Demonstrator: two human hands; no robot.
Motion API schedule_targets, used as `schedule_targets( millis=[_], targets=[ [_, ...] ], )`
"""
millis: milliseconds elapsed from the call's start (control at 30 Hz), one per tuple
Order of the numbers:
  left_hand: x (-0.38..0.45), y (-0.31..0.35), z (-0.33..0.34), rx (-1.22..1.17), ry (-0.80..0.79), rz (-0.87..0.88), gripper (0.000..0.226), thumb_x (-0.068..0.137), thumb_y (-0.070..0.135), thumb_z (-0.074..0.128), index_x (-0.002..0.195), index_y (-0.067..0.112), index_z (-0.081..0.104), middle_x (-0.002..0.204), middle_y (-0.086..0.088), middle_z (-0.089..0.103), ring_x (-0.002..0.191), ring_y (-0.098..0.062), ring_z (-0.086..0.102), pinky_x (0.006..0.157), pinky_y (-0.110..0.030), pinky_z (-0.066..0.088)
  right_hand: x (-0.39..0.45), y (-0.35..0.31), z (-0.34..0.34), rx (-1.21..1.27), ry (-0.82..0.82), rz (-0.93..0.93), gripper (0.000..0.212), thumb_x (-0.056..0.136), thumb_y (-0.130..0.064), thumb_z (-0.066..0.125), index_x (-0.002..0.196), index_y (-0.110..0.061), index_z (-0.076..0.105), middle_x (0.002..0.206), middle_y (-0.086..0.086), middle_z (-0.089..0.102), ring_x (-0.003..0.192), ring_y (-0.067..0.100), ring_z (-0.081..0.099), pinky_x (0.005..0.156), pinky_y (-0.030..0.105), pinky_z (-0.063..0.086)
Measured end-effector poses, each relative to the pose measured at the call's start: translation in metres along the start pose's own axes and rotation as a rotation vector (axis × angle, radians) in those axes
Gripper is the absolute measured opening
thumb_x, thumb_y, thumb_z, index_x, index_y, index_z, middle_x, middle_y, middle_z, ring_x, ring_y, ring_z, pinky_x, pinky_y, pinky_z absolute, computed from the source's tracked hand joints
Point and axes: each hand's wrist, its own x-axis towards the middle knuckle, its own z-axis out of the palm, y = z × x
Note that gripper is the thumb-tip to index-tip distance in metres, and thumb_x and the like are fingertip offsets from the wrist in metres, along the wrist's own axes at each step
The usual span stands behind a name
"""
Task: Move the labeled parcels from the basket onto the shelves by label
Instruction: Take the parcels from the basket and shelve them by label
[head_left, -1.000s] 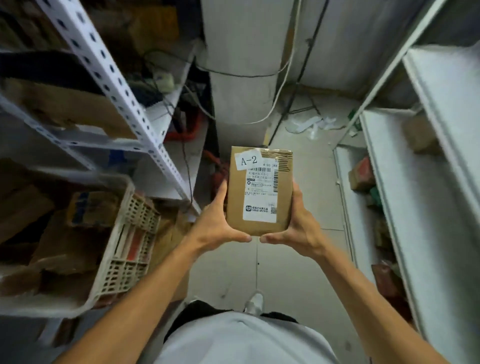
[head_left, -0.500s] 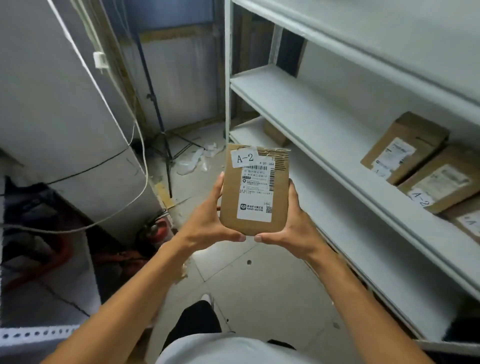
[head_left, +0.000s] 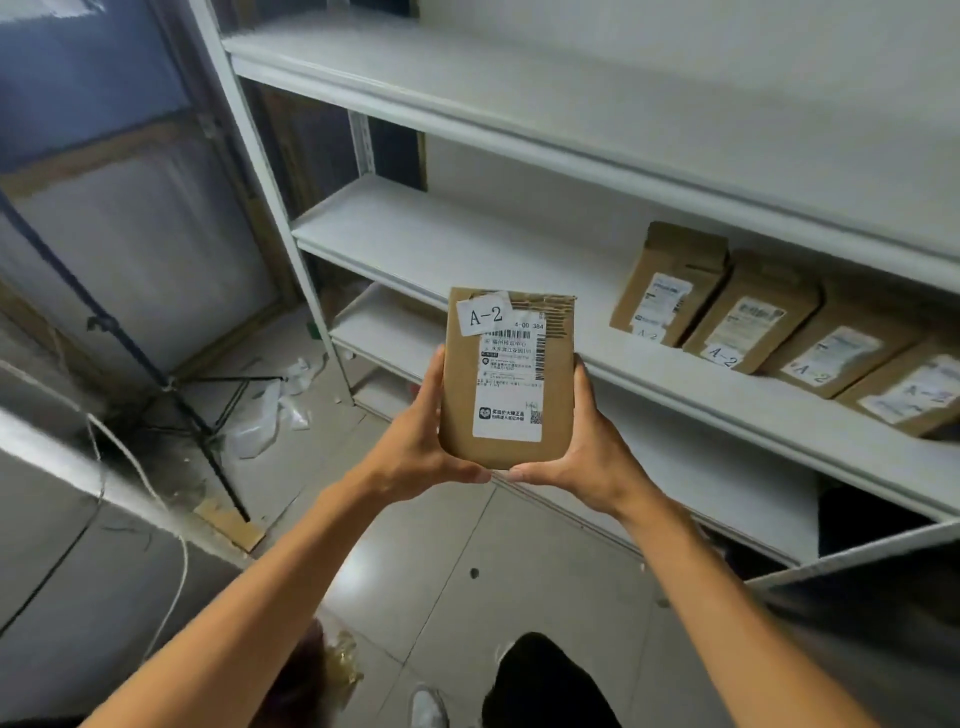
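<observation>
Brown cardboard parcel (head_left: 506, 376) held upright at centre of frame, label side to the camera. White tag w/ "A-2" at its top left corner; printed shipping label w/ barcode covers most of the front below that. Top edge looks torn/rough.

Left hand (head_left: 415, 441) grasps the parcel's left edge, thumb curled under the bottom corner, fingers behind the box. Right hand (head_left: 587, 447) grasps the right edge the same way, thumb tip under the bottom, nearly meeting the left thumb. Both arms reach up from bottom of frame.

Parcel is in the air, in front of the white metal shelving unit (head_left: 467, 249) that fills the upper and right part of frame; not touching any shelf.

On the middle shelf, right of frame, a row of four similar parcels (head_left: 748, 312) leans back side by side, touching each other. At least three show "A-2" tags near their lower edges; the far-right one is too blurred to read.

Left of frame: black tripod stand (head_left: 171, 384) on the tiled floor, crumpled white plastic (head_left: 270, 410) beside its legs. White shoe (head_left: 428, 706) at bottom centre.
</observation>
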Motion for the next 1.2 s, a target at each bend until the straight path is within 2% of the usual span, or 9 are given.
schedule_targets(
  millis=[100, 200, 300, 500, 633, 733, 900, 1033, 1200],
  targets=[
    [0.040, -0.006, -0.003, -0.013, -0.080, 0.007, 0.140, 0.062, 0.006, 0.091, 0.154, 0.045, -0.007, 0.142, 0.025, 0.045, 0.126, 0.000, 0.052, 0.100, -0.041, 0.053, 0.023, 0.011, -0.011, -0.012, 0.051, 0.062, 0.148, 0.055, -0.033, 0.097, 0.156, -0.037, -0.011, 0.154, -0.011, 0.040, 0.136, 0.005, 0.040, 0.111, 0.027, 0.038],
    [0.089, -0.012, -0.004, -0.024, -0.154, 0.038, 0.134, 0.069, -0.004, 0.084, 0.154, 0.043, -0.007, 0.139, 0.021, 0.047, 0.122, 0.003, 0.054, 0.091, -0.028, 0.056, 0.053, 0.028, -0.023, -0.009, 0.085, 0.100, 0.150, 0.054, -0.034, 0.097, 0.155, -0.037, -0.014, 0.157, -0.009, 0.037, 0.139, 0.007, 0.038, 0.116, 0.032, 0.036],
    [0.142, -0.019, -0.006, -0.036, -0.233, 0.042, 0.127, 0.072, 0.005, 0.082, 0.150, 0.055, -0.004, 0.148, 0.009, 0.044, 0.131, -0.020, 0.052, 0.088, -0.048, 0.058, 0.088, 0.050, -0.035, 0.024, 0.132, 0.109, 0.146, 0.051, -0.036, 0.097, 0.155, -0.039, -0.006, 0.152, -0.013, 0.042, 0.137, 0.006, 0.042, 0.114, 0.039, 0.040],
    [0.254, -0.027, -0.010, 0.051, -0.300, 0.008, 0.131, 0.073, 0.002, 0.084, 0.151, 0.054, -0.008, 0.146, 0.029, 0.037, 0.131, -0.021, 0.050, 0.094, -0.042, 0.057, 0.169, 0.096, -0.061, 0.087, 0.196, 0.156, 0.142, 0.054, -0.035, 0.095, 0.155, -0.037, -0.005, 0.152, -0.014, 0.041, 0.136, 0.006, 0.042, 0.113, 0.036, 0.041],
    [0.317, -0.031, -0.006, 0.056, -0.258, -0.005, 0.127, 0.075, 0.002, 0.083, 0.153, 0.049, -0.006, 0.149, 0.018, 0.040, 0.125, -0.021, 0.055, 0.081, -0.034, 0.061, 0.221, 0.122, -0.078, 0.067, 0.192, 0.200, 0.138, 0.067, -0.032, 0.089, 0.155, -0.039, -0.017, 0.162, -0.008, 0.028, 0.144, 0.011, 0.033, 0.118, 0.036, 0.033],
    [0.357, -0.040, -0.005, 0.108, -0.232, 0.031, 0.123, 0.076, 0.004, 0.081, 0.153, 0.045, -0.005, 0.147, 0.016, 0.044, 0.125, -0.021, 0.057, 0.089, -0.046, 0.059, 0.254, 0.136, -0.077, 0.040, 0.262, 0.225, 0.136, 0.073, -0.025, 0.088, 0.154, -0.035, -0.021, 0.164, -0.006, 0.022, 0.145, 0.013, 0.031, 0.114, 0.027, 0.031],
    [0.405, -0.061, -0.003, 0.142, -0.175, 0.063, 0.123, 0.076, -0.001, 0.077, 0.154, 0.038, -0.009, 0.147, 0.005, 0.046, 0.126, -0.022, 0.056, 0.089, -0.029, 0.058, 0.296, 0.157, -0.071, -0.035, 0.363, 0.222, 0.133, 0.076, -0.021, 0.087, 0.156, -0.027, -0.019, 0.167, 0.001, 0.014, 0.148, 0.016, 0.025, 0.119, 0.032, 0.030],
    [0.429, -0.087, 0.006, 0.161, -0.112, 0.136, 0.121, 0.075, 0.003, 0.078, 0.156, 0.033, -0.007, 0.149, 0.004, 0.045, 0.127, -0.021, 0.055, 0.096, -0.040, 0.056, 0.318, 0.182, -0.058, -0.108, 0.451, 0.259, 0.123, 0.080, -0.021, 0.083, 0.157, -0.018, -0.011, 0.166, 0.010, 0.015, 0.148, 0.022, 0.026, 0.112, 0.018, 0.022],
    [0.452, -0.114, 0.024, 0.171, -0.032, 0.223, 0.109, 0.080, 0.001, 0.077, 0.157, 0.020, 0.003, 0.152, 0.000, 0.043, 0.132, -0.015, 0.049, 0.094, -0.004, 0.042, 0.336, 0.207, -0.038, -0.165, 0.669, 0.279, 0.114, 0.079, -0.021, 0.084, 0.159, -0.016, 0.003, 0.158, 0.018, 0.034, 0.139, 0.033, 0.041, 0.107, 0.033, 0.039]
  ],
)
